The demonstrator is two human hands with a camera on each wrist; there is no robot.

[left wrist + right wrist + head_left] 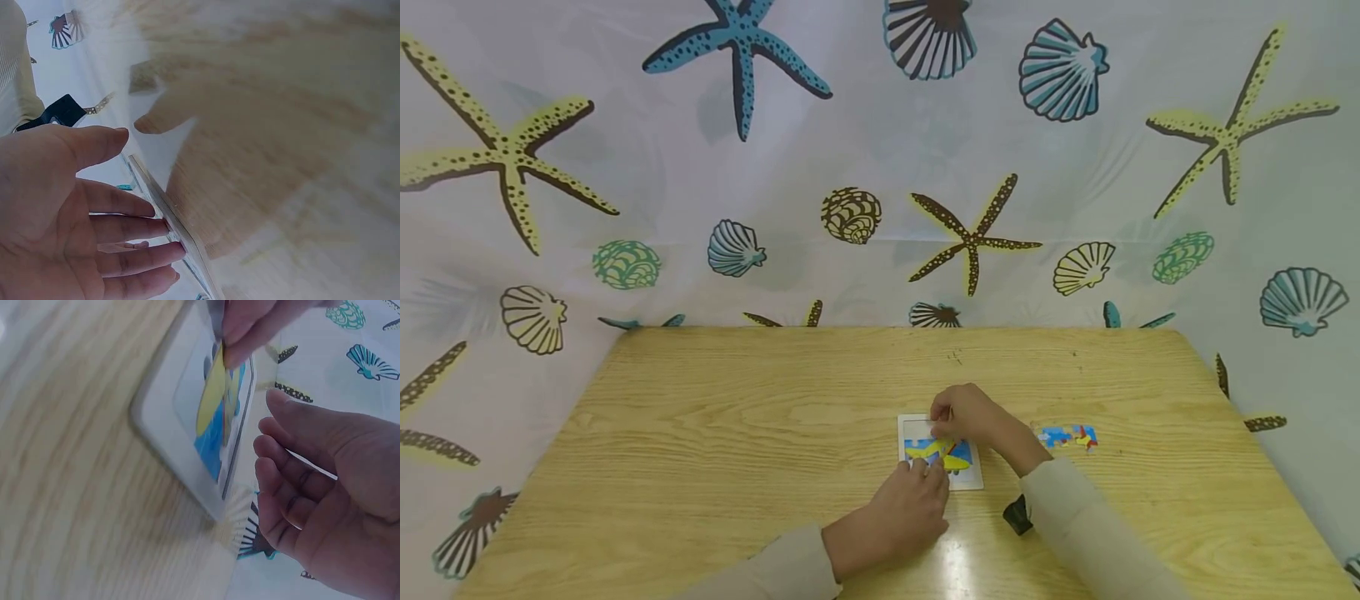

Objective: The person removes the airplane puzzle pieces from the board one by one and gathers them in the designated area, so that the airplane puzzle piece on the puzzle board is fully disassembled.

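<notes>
A small jigsaw puzzle [915,444] with a yellow shape on blue sits in a white-bordered tray [977,482] on the table; bare pale base shows at its upper left. My left hand [910,504] has its fingertips on the tray's near edge. The left wrist view shows that hand [75,231] with fingers fairly straight against the tray's side [169,212]. Over the tray's far right side is my right hand [972,414], fingers bent downward. In the right wrist view, the right hand [331,487] has loosely curled fingers, with no piece visible between them.
Several loose blue, yellow and red puzzle pieces [1067,437] lie on the wooden table [737,417] right of the tray, beyond the right forearm. A black object [1018,515] shows beside the right sleeve. A curtain [820,150] with shells and starfish surrounds the table.
</notes>
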